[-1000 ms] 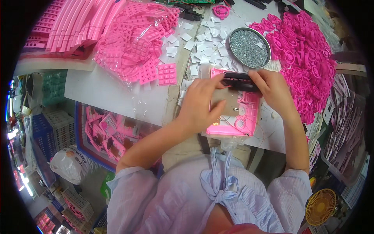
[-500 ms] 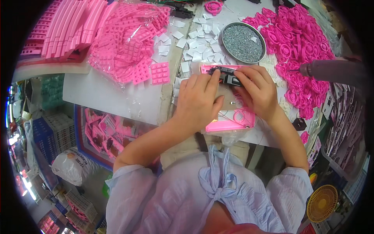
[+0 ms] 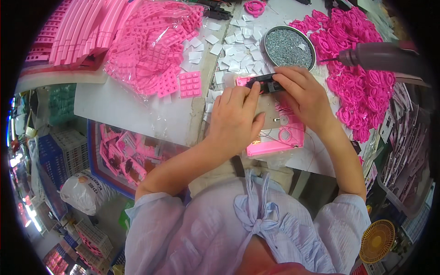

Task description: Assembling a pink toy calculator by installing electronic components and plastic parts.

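Observation:
A black plastic part (image 3: 267,86) spans the top of an open pink plastic casing (image 3: 275,147), with thin wires running inside the casing. My right hand (image 3: 306,96) grips the part's right end, thumb mostly hidden beneath. My left hand (image 3: 234,114) presses its index fingertip on the left end, the other fingers bent and the thumb held apart over the casing. A flat grey-brown board (image 3: 270,110) shows inside the casing between my hands. Whether the black part is seated in the casing, I cannot tell.
A round dish of small metal screws (image 3: 289,47) stands behind my right hand, near scattered white paper squares (image 3: 238,55). A powered screwdriver (image 3: 376,56) juts in from the right over piled pink rings (image 3: 362,91). Pink keypads (image 3: 156,50) lie left; a parts crate (image 3: 91,151) sits below.
My right hand has shifted up slightly and the black part has tilted, hiding its pale strip. The screwdriver has swung farther back. My left hand stays on the part.

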A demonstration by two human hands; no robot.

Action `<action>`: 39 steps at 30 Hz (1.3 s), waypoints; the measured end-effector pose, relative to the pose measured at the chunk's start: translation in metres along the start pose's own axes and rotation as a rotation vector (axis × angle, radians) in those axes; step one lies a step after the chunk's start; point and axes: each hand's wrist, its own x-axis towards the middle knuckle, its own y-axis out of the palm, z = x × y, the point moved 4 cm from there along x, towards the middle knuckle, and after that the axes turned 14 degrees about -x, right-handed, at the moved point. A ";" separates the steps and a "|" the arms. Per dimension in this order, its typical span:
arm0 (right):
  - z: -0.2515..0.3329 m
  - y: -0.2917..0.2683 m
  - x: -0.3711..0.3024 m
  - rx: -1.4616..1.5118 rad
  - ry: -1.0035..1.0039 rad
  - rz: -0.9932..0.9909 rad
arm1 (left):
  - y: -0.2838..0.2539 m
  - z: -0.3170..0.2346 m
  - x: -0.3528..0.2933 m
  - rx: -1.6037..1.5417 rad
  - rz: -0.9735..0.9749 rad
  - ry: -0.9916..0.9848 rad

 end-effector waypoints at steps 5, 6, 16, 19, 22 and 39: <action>0.021 -0.006 -0.009 -0.170 -0.008 -0.119 | -0.008 0.004 0.006 0.057 0.012 0.024; 0.016 -0.008 -0.007 -0.174 -0.050 -0.155 | -0.009 0.003 0.008 0.077 0.012 0.045; -0.005 -0.012 0.012 -0.078 -0.103 -0.071 | -0.002 0.008 0.001 0.035 0.007 0.063; -0.027 0.011 0.005 0.265 0.032 0.029 | -0.004 0.010 0.003 0.012 0.042 0.052; -0.010 0.009 -0.012 0.074 0.036 -0.055 | -0.007 0.011 0.008 0.014 0.076 0.090; -0.035 0.009 -0.008 0.352 0.328 0.171 | -0.016 0.019 0.007 -0.160 -0.042 0.073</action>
